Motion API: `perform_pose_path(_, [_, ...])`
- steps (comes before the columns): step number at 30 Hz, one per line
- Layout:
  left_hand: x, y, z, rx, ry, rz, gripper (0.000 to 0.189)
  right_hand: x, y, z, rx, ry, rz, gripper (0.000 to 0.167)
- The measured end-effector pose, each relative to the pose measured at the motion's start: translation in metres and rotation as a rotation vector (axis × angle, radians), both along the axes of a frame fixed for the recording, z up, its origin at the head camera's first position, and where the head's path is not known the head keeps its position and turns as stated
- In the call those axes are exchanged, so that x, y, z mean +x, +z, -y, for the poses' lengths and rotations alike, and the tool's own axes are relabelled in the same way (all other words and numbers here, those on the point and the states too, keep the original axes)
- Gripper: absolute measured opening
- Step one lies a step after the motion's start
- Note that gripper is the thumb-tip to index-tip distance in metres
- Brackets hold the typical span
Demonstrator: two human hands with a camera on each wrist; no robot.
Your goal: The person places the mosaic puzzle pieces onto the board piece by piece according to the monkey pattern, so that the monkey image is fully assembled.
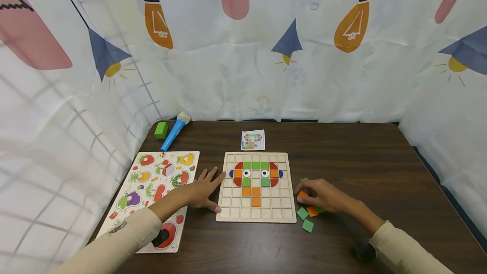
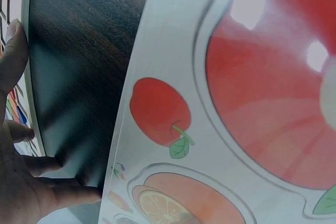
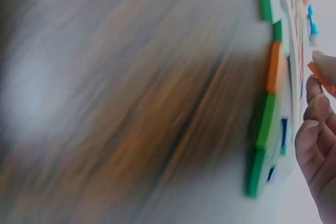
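Observation:
A wooden grid board [image 1: 281,213] lies mid-table, with red, green, orange and blue pieces and two eye pieces set in its squares. My left hand [image 1: 201,192] is spread at the board's left side, thumb and fingertips at its edge. In the right wrist view, my right hand [image 3: 323,145] pinches a small orange tile [image 3: 319,76] between thumb and finger. That hand [image 1: 326,195] is just right of the board, over a loose group of tiles. Among them are an orange tile [image 1: 312,211] and green tiles [image 1: 307,226], some partly hidden under the hand.
A small picture card [image 1: 253,140] lies behind the board. To the left, a fruit-and-vegetable puzzle board [image 1: 152,185] sits under my left forearm. A blue toy microphone [image 1: 174,133] and a green block [image 1: 161,130] are at the back left. Printed curtains [image 1: 243,75] surround the table.

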State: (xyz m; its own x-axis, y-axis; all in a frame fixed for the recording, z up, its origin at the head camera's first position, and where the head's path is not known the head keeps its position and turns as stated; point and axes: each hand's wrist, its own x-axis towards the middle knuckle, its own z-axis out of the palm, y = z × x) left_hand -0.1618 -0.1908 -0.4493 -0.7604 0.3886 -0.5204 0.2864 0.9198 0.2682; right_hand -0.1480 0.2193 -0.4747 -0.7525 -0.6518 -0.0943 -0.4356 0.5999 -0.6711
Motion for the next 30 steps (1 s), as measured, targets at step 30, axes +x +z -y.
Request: perform_pose_path(30, [0.002, 0.005, -0.001, 0.012, -0.008, 0.0, 0.109, 0.02, -0.002, 0.098, -0.211, 0.138, 0.218, 0.026])
